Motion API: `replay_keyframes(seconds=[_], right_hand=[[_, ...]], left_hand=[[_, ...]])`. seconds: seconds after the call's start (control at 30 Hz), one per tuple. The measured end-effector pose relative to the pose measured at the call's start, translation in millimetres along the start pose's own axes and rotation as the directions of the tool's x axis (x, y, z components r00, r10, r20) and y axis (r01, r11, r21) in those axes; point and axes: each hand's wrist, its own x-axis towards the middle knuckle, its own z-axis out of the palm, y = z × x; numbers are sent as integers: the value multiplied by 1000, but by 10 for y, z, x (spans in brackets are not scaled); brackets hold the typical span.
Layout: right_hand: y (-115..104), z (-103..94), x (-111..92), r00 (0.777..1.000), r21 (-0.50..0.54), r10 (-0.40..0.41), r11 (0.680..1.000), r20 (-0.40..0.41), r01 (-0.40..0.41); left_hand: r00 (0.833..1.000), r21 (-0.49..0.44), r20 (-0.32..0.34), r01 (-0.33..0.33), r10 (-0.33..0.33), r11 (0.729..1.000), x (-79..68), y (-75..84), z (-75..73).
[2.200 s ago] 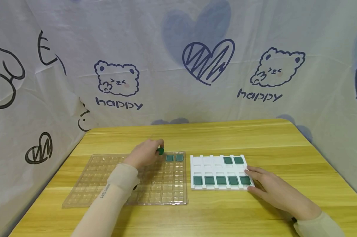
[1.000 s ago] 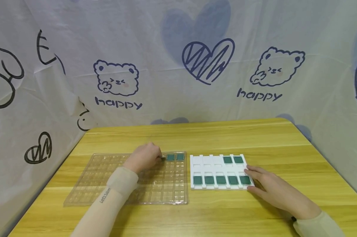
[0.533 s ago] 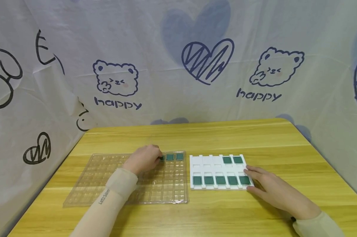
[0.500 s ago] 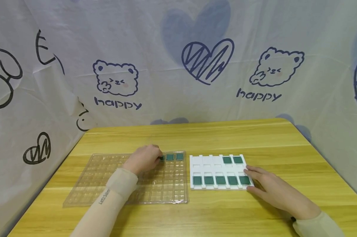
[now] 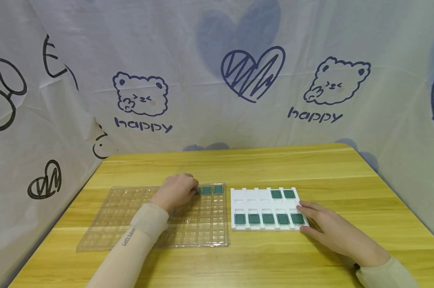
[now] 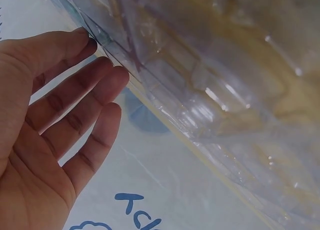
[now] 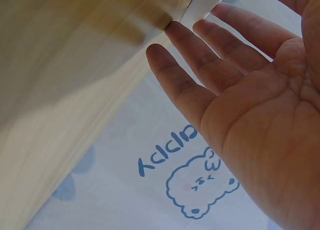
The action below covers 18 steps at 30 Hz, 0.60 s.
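In the head view, my left hand is over the back row of a clear plastic compartment tray. Its fingertips are at a small green square chip, which lies in that row, partly covered by the hand. The left wrist view shows thumb and index finger close together at the tray edge, the other fingers loosely extended. Two more green chips lie to the right in that row. My right hand, fingers extended, touches the right edge of a white slotted tray.
The white tray bears a front row of several green chips and two more at its back right; its other back slots hold none. Both trays lie side by side on a wooden table. A printed cloth hangs behind.
My left hand has lowered a tilted green chip from above the clear tray into the back row, beside the two others, and its fingers have loosened there. My right hand stays put.
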Motion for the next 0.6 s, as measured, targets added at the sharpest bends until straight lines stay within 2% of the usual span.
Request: replay_keyframes(seconds=[0.43, 0.6], right_hand=[[-4, -6, -3, 1000, 5, 1, 1000, 4, -1], [1, -7, -6, 1000, 5, -8, 1000, 6, 8]], left_hand=[[1000, -11, -10, 2, -2, 1000, -2, -6, -18], [1000, -21, 13, 18, -18, 1000, -8, 9, -49]])
